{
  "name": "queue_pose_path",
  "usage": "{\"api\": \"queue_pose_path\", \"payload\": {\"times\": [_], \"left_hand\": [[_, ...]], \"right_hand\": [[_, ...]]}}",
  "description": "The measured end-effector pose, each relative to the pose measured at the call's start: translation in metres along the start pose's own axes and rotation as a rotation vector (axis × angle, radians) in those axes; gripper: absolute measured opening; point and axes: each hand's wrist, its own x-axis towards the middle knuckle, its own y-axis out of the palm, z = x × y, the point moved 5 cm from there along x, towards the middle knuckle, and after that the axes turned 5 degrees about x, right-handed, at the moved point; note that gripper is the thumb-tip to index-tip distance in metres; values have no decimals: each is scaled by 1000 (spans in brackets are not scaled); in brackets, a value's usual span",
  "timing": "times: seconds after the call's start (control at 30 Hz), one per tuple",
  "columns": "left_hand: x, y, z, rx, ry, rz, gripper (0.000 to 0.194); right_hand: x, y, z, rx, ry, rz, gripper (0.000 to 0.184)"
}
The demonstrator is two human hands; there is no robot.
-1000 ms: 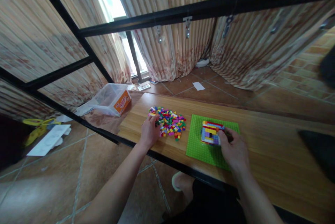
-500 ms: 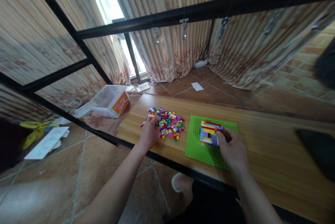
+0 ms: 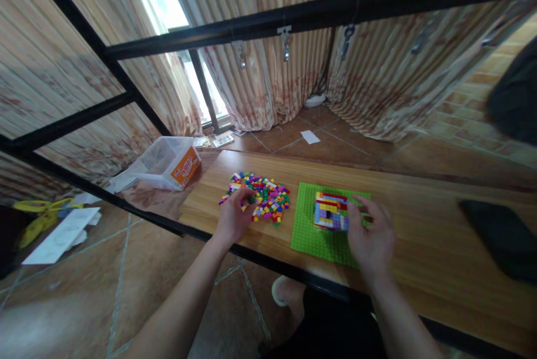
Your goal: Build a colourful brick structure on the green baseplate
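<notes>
1. Build (image 3: 329,211). The multicoloured block structure lies over the baseplate (image 3: 302,230), nearer its far edge. A dark gap shows in its upper face; uneven downward pressure beside this gap could loosen the adjoining bricks.

2. Right hand (image 3: 373,239). Thumb and fingers stand apart at the build's right side; blur hides whether they grip anything, and contact with the build cannot be confirmed. A sideways push here could shear off the top layer, and the hand's cover over that side could conceal a misaligned brick.

3. Baseplate. The green sheet lies on the table (image 3: 419,219), with no visible clamp. If the build is locked to its studs, which cannot be told, an upward tug could lift or slide both.

4. Left hand (image 3: 232,219). The fingers curl at the near-left side of the pile (image 3: 272,197), thumb towards index; whether a brick is held cannot be told. A loose pinch could drop a small piece, and a sweeping wrist could scatter others.

5. Table. Its near edge runs beneath the left wrist; bricks dragged that way could fall to the tiled floor (image 3: 168,269).
</notes>
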Motion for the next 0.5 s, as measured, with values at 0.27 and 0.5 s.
{"api": "queue_pose_path", "payload": {"times": [0.27, 0.5], "left_hand": [[-30, 37, -46, -674, -131, 321, 37], [-37, 43, -72, -748, -213, 460, 39]], "right_hand": [[-36, 38, 41, 485, 101, 468, 28], [-38, 44, 51, 599, 158, 582, 19]]}}
